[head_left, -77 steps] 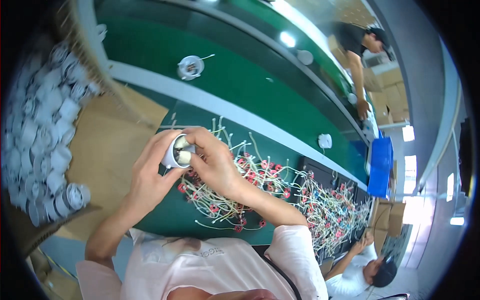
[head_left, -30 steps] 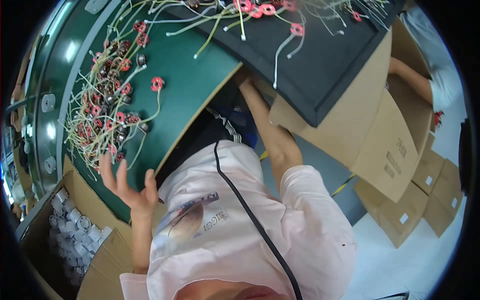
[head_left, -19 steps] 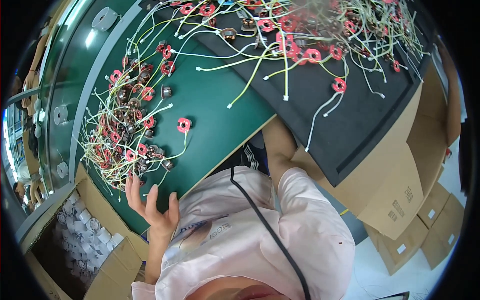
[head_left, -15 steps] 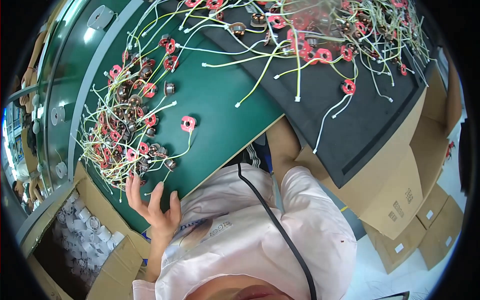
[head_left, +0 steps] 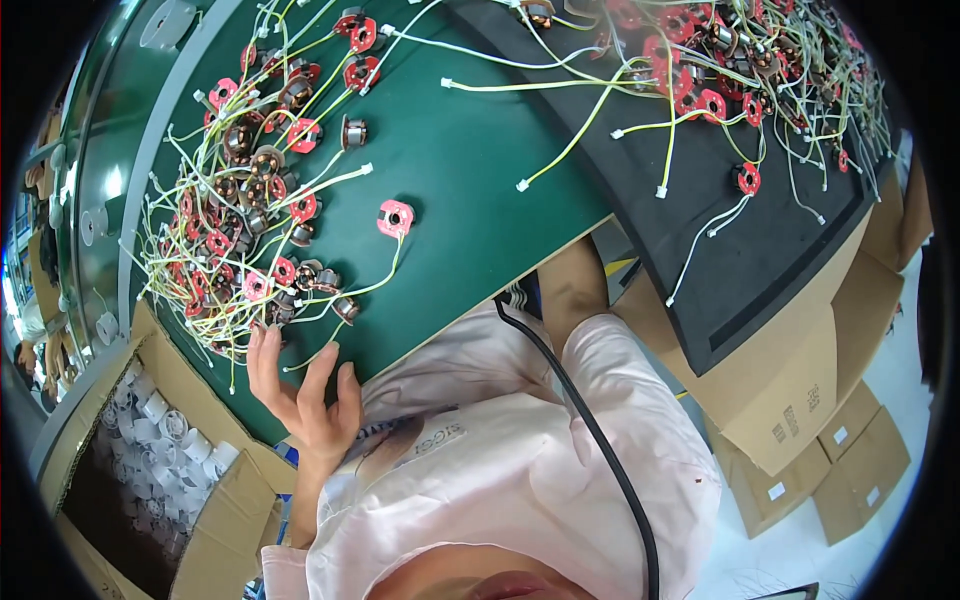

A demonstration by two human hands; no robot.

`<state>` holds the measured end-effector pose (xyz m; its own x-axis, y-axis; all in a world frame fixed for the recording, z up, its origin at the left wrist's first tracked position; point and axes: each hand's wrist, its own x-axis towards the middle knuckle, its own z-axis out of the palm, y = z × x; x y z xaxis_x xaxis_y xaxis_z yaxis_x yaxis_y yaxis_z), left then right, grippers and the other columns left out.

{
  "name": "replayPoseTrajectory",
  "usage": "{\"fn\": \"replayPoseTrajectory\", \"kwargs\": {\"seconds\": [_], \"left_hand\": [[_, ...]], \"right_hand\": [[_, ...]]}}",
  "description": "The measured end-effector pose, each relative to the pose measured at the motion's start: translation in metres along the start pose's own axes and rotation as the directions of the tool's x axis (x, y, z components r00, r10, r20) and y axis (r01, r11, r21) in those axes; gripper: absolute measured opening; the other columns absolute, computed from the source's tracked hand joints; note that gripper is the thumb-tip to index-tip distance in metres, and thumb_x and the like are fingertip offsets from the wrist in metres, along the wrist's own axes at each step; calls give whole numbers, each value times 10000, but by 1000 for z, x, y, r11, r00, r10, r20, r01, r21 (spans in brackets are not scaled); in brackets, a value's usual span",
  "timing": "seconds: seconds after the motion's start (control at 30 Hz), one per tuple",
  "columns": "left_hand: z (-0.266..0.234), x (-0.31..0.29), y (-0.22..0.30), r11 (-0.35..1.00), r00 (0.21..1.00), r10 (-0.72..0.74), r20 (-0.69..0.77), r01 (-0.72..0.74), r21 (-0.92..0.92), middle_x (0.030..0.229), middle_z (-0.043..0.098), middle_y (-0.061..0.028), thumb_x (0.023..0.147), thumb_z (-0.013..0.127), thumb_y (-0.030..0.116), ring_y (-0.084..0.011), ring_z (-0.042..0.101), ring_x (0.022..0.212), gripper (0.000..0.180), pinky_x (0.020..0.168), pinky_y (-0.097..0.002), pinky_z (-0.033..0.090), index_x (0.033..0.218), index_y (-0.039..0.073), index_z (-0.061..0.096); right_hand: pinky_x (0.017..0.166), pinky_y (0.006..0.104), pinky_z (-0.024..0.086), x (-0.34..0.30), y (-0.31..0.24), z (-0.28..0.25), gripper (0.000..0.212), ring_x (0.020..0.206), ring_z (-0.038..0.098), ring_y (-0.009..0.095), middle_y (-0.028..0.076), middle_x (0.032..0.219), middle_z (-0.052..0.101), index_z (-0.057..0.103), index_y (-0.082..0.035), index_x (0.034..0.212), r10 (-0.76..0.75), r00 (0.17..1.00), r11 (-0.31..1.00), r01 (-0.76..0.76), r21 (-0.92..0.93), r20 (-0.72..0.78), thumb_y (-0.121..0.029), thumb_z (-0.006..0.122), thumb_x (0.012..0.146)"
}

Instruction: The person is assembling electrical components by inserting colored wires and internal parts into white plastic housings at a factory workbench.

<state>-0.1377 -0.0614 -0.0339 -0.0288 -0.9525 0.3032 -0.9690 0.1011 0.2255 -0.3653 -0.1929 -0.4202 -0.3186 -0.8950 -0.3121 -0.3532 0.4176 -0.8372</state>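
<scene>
My left hand (head_left: 308, 400) is over the near edge of the green table, fingers apart, holding nothing I can see. Its fingertips reach the near end of a heap of small copper-wound motor coils (head_left: 262, 190) with red circuit boards and white and yellow leads. To the right of that heap, a single coil with a red board (head_left: 396, 218) lies by itself, its lead curving back toward the heap. My right forearm (head_left: 572, 275) passes down by the table's edge, and the right hand is hidden.
A black tray (head_left: 745, 290) at the right bears many more wired coils and rests on a cardboard box (head_left: 790, 370). An open carton (head_left: 235, 510) of white plastic rings (head_left: 170, 450) stands at lower left. A conveyor with white rings (head_left: 165, 25) runs along the left.
The view has shifted, so the table and tray sit differently in the picture. My left hand stays beside the heap with its fingers apart; the single coil still lies on the table.
</scene>
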Motion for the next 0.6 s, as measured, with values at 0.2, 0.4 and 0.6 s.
{"fn": "replayPoseTrajectory", "kwargs": {"seconds": [0.2,0.4,0.6], "left_hand": [[-1,-6,11,976,973,217,-84,-219,-9,1190,479,-219,719,658,47,-408,451,1128,269,925,-498,406,982,59,608],[2,-10,23,782,937,330,113,-204,-589,1107,538,-211,736,614,-7,-400,520,1043,210,849,-496,453,941,25,586],[22,-26,33,583,859,377,346,70,-809,1123,531,-214,749,605,27,-322,539,1047,354,849,-406,473,1097,8,545]], "right_hand": [[862,393,409,1,11,-43,429,1039,514,355,224,1197,519,491,8,1187,34,999,998,-36,-54,-27,-308,468,899],[975,375,341,-45,-90,-126,467,1172,451,331,199,1285,484,495,7,1220,-203,964,978,191,83,170,-297,564,872],[905,294,407,-162,-95,-217,415,1034,531,191,89,1107,583,546,41,1145,169,945,971,-209,117,281,-249,502,851]]}}
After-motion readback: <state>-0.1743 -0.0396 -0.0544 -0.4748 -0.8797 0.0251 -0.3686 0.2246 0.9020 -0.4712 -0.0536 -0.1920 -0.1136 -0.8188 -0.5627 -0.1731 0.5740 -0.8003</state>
